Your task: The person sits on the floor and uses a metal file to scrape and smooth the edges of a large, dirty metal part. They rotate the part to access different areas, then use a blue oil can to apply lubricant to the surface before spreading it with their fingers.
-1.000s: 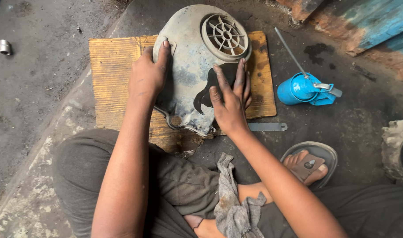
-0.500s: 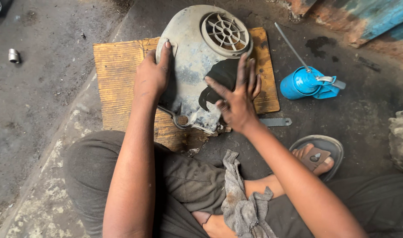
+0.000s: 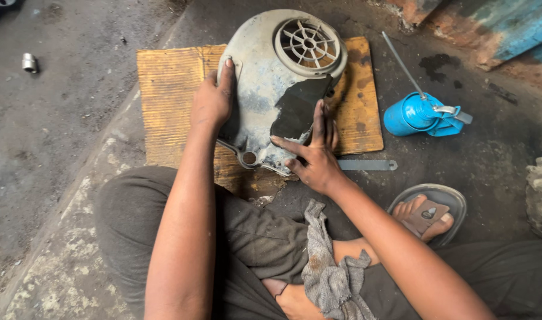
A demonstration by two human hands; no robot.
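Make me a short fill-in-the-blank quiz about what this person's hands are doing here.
1. The left hand grips the edge of the grey metal ____.
2. The right hand presses a dark ____ against the cover.
3. The cover lies on a ____ board.
4. The oil can on the ground is ____.

Missing words: cover; sheet; wooden; blue

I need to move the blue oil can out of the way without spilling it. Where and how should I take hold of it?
Probably by the round blue body of the oil can, coming from above. It lies on its side on the ground, so the barrel is the widest, most exposed part. The thin spout pointing up and away and the lever on the right look too slight for a firm grip.
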